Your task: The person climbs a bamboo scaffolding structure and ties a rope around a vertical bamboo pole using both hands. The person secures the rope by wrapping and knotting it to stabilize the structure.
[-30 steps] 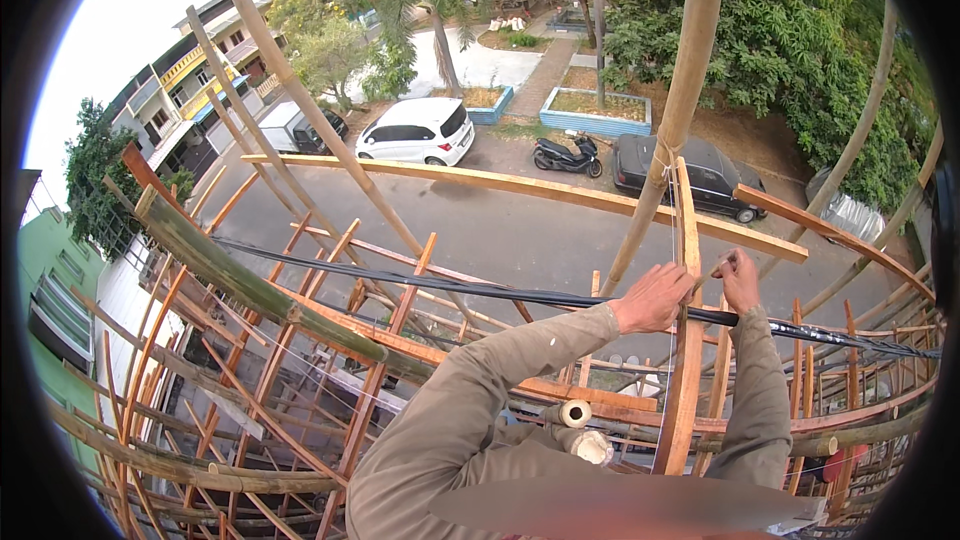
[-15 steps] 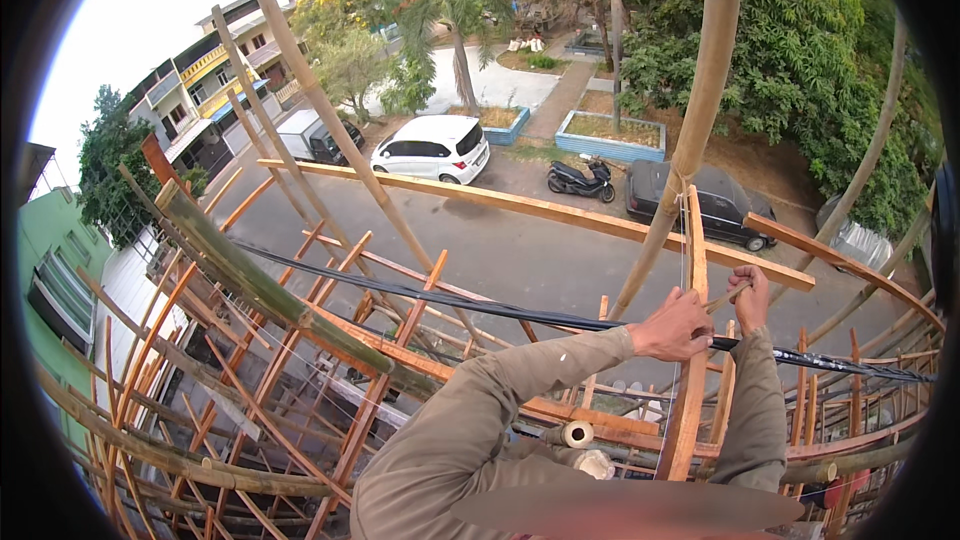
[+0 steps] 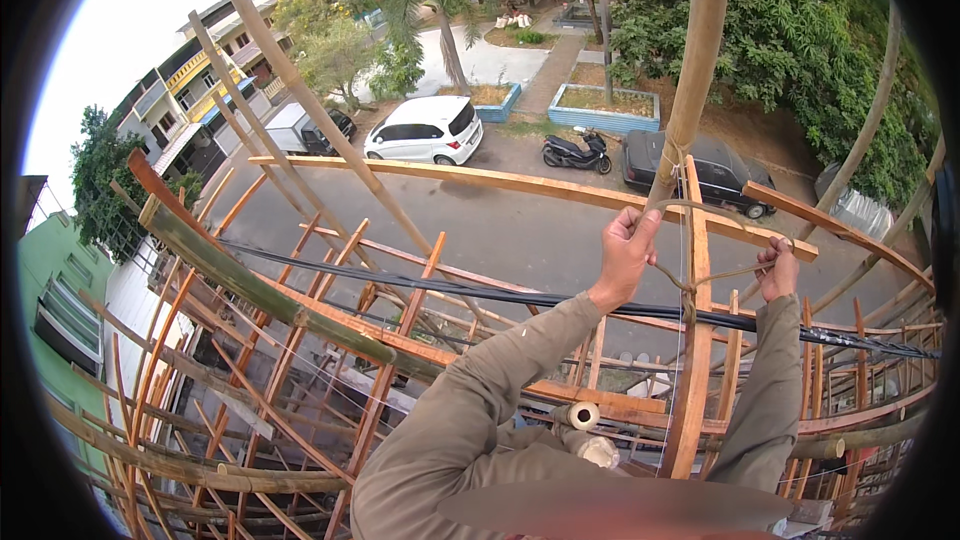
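My left hand (image 3: 625,255) is closed on a tan rope (image 3: 730,274), just below where a tall bamboo pole (image 3: 692,60) meets the timberwork. My right hand (image 3: 778,268) grips the same rope at the right, so it spreads in loose loops across an upright wooden beam (image 3: 686,400). The rope is wound round this beam just above a bundle of black cables (image 3: 500,294). A thin white string runs along the beam. Beneath my forearms are cut bamboo ends (image 3: 583,416).
Bamboo and timber scaffolding (image 3: 250,390) surrounds me, with a long horizontal timber (image 3: 500,184) across it. Below lie a road (image 3: 480,235), a white car (image 3: 420,130), a scooter (image 3: 577,148) and a dark car (image 3: 700,175). A green building (image 3: 60,300) stands left; trees beyond.
My left hand has risen up and left from beside the cables toward the pole. My right hand has moved right and slightly up. The rope now shows spread in loops between them.
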